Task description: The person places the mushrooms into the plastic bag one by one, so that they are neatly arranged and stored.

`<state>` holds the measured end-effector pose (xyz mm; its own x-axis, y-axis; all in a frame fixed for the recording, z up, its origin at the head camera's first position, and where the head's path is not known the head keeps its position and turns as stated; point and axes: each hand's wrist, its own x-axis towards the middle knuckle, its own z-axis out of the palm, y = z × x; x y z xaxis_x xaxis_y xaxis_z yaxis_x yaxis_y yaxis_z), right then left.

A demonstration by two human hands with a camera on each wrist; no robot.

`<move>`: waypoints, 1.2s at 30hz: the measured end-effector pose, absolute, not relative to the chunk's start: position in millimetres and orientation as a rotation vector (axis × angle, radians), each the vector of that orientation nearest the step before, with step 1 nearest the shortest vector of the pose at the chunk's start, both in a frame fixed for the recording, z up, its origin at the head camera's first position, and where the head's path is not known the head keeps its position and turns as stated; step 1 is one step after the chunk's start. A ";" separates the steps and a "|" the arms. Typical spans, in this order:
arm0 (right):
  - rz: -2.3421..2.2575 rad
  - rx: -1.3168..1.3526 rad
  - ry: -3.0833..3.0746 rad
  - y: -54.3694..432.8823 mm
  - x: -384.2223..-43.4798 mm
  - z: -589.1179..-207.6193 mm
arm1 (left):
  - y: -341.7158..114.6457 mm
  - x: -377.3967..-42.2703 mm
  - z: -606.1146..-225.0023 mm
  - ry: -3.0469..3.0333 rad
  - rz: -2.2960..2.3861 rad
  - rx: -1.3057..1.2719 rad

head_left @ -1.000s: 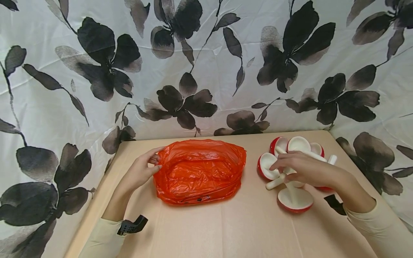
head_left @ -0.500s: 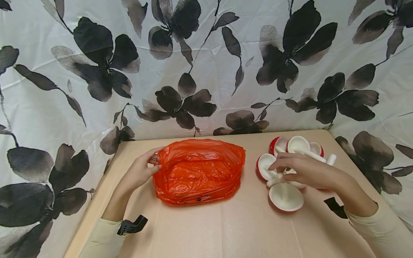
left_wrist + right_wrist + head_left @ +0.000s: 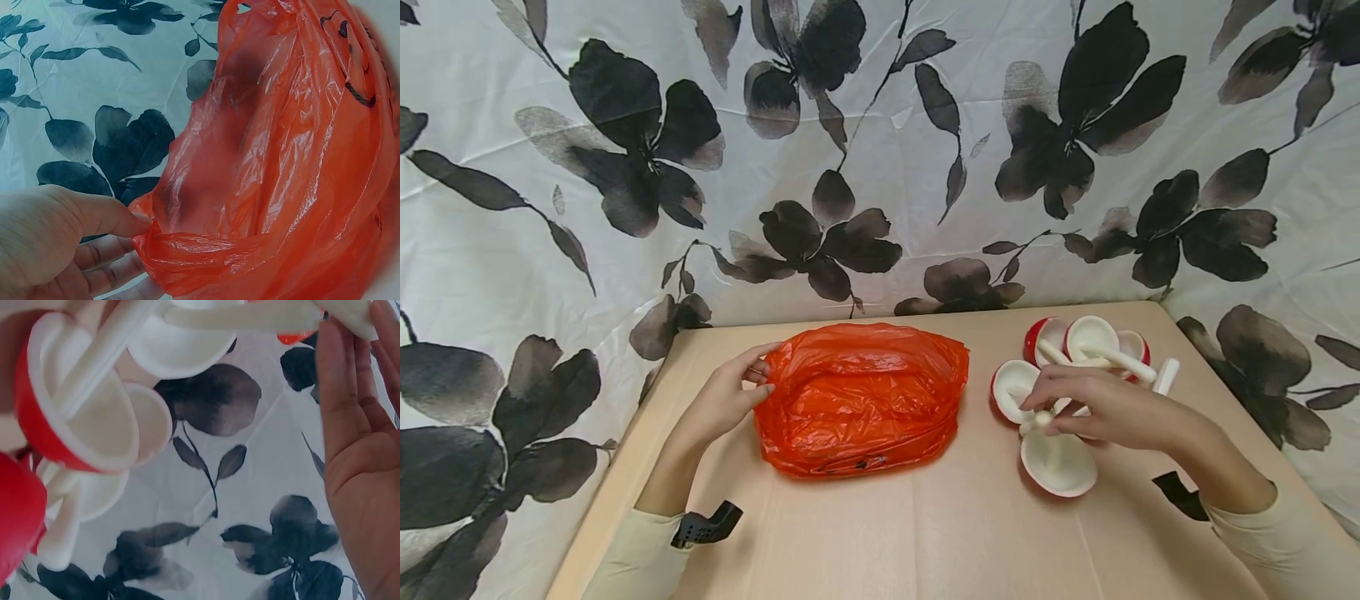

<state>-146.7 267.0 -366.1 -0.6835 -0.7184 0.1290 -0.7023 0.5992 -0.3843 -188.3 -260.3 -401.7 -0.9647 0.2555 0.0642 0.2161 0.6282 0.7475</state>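
My left hand (image 3: 724, 398) pinches the rim of a red plastic bag (image 3: 861, 400) at its left side; in the left wrist view the thumb and fingers grip the thin film and the bag's mouth gapes. At the right, my right hand (image 3: 1097, 404) pinches the handle of a ladle, red outside and white inside, whose round bowl (image 3: 1058, 462) points toward the front. Several similar ladles (image 3: 1092, 337) lie heaped behind and under this hand, one bowl (image 3: 1012, 392) just left of the fingertips. The hand hides part of the heap.
Everything lies on a light wooden table (image 3: 880, 542). Behind it hangs a white cloth (image 3: 940, 250) with dark flower prints. Black wrist mounts (image 3: 707, 525) sit on both forearms.
My right hand has moved slightly left and toward the front, and the ladle it pinches has shifted left. The neighbouring bowl at left has turned a little. My left hand stays at the bag.
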 end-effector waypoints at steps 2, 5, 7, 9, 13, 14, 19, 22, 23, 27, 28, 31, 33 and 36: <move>-0.668 -1.197 2.725 271.2 -146.1 -364.8 | -260.1 -188.5 -402.2 2.792 1.274 0.410; -0.681 -1.158 2.670 277.1 -144.6 -362.0 | -259.9 -188.9 -402.8 2.793 1.274 0.414; -0.675 -1.145 2.659 281.3 -143.7 -360.6 | -259.9 -189.0 -402.9 2.794 1.270 0.413; -0.659 -1.145 2.665 285.2 -143.3 -360.3 | -259.9 -188.9 -402.9 2.798 1.265 0.411; -0.686 -1.095 2.663 292.2 -143.6 -362.7 | -260.0 -189.0 -403.2 2.804 1.260 0.411; -0.702 -1.089 2.659 293.6 -143.8 -364.0 | -260.1 -189.1 -403.4 2.804 1.262 0.412; -0.696 -1.030 2.685 300.3 -143.7 -367.6 | -260.4 -189.5 -404.8 2.802 1.271 0.420; -0.613 -0.985 2.718 302.6 -143.7 -367.6 | -260.6 -189.5 -405.8 2.803 1.270 0.422; -0.578 -0.971 2.726 302.8 -143.7 -367.6 | -260.6 -189.4 -406.2 2.804 1.267 0.420; -0.440 -0.896 2.703 301.9 -143.3 -368.2 | -260.5 -188.8 -407.3 2.807 1.259 0.414; -0.402 -0.869 2.697 301.4 -142.9 -368.5 | -260.5 -188.8 -407.6 2.806 1.260 0.414; -0.307 -0.803 2.688 301.4 -141.1 -369.0 | -260.6 -189.1 -408.4 2.809 1.263 0.419; -0.247 -0.775 2.707 302.0 -139.8 -369.4 | -260.7 -189.5 -409.0 2.808 1.265 0.421; -0.188 -0.740 2.724 302.7 -138.2 -370.2 | -261.3 -189.7 -409.7 2.807 1.264 0.421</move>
